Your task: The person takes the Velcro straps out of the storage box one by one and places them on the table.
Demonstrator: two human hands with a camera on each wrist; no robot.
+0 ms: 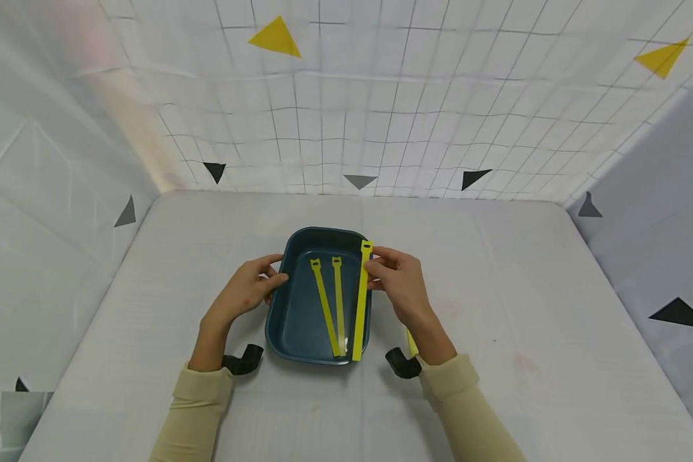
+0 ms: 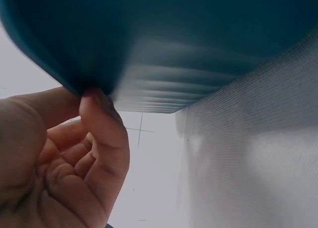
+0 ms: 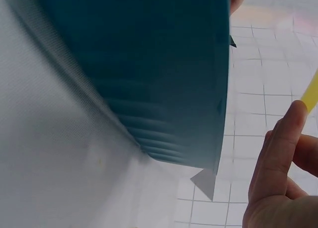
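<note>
A dark teal, rounded rectangular tray (image 1: 300, 321) sits on the table. Its left rim is pinched between the thumb and fingers of my left hand (image 1: 248, 285), as the left wrist view also shows with the hand (image 2: 74, 153) at the rim. Two yellow cable straps (image 1: 325, 308) with slotted heads lie inside the tray. My right hand (image 1: 401, 282) pinches a third yellow strap (image 1: 360, 308) near its head, over the tray's right side. In the right wrist view that hand (image 3: 278, 163) appears beside the tray wall (image 3: 164, 89), with the strap's yellow edge at its fingertips.
Another yellow piece (image 1: 412, 343) lies on the table, partly hidden by my right wrist. A black curved mount (image 1: 244, 360) sticks out at each wrist. White sheeting with grid lines (image 1: 381, 115) rises behind the table.
</note>
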